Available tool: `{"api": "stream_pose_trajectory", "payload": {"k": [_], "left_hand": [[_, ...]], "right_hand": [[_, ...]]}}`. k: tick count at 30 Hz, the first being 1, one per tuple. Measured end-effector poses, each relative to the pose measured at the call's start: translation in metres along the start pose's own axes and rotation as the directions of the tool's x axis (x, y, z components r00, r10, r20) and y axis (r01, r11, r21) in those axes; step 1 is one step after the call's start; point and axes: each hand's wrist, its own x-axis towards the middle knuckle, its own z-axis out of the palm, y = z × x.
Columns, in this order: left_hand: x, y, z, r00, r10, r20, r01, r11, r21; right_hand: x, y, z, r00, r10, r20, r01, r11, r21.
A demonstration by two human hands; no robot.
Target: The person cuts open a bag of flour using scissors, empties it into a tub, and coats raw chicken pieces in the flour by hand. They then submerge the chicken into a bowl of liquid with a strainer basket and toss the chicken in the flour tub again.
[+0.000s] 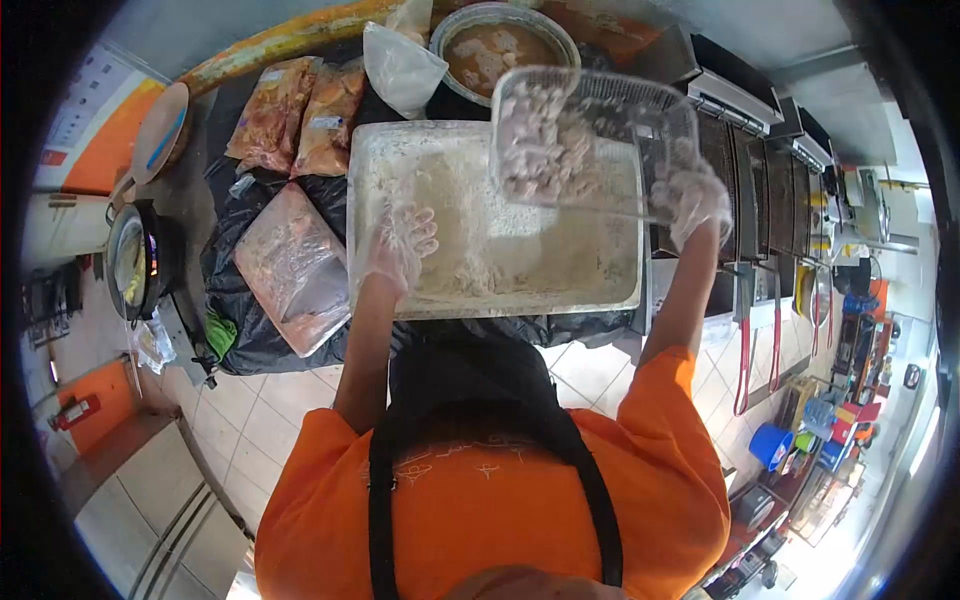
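My right hand (692, 200), in a clear plastic glove, grips the right end of a wire basket (640, 125). Floured pieces (545, 140) lie at the basket's left end. The basket is held over the right part of a large white tray (500, 303) and is slightly blurred. Pale flour (450, 200) covers the tray's bottom. My left hand (402, 242), gloved too, is over the tray's left side with its fingers partly curled and nothing visible in them. Behind the tray stands a round bowl (480, 50) of brownish liquid with pieces in it.
Two bags of marinated meat (272, 115) lie at the back left, beside a white plastic bag (403, 70). A plastic-wrapped tray (295, 265) is left of the flour tray. Fryer baskets with red handles (742, 365) hang on the right. A pan (130, 260) stands far left.
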Motion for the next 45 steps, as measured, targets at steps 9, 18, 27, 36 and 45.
{"api": "stream_pose_trajectory", "payload": {"k": [9, 18, 27, 36, 45], "left_hand": [[0.001, -0.020, 0.014, 0.996, 0.052, -0.068, -0.040, 0.985, 0.169], [0.008, -0.037, -0.033, 0.974, 0.146, -0.173, -0.103, 0.966, 0.235], [0.203, -0.049, -0.084, 0.498, 0.839, 0.219, 0.217, -0.365, 0.906], [0.179, -0.058, -0.035, 0.544, 0.257, 0.798, 0.398, -0.917, 0.024], [0.168, -0.070, -0.029, 0.571, 0.548, 0.612, -0.154, -0.660, 0.735]], "right_hand": [[0.149, -0.099, 0.134, 0.466, -0.773, 0.430, 0.320, -0.306, -0.897], [0.086, -0.121, 0.248, 0.303, -0.771, 0.560, 0.581, -0.316, -0.750], [0.029, -0.151, 0.240, 0.380, -0.638, 0.669, 0.548, -0.428, -0.719], [0.158, -0.136, 0.121, 0.038, -0.923, 0.384, 0.611, -0.283, -0.740], [0.104, -0.065, -0.044, 0.308, -0.763, 0.568, 0.730, -0.193, -0.656]]}}
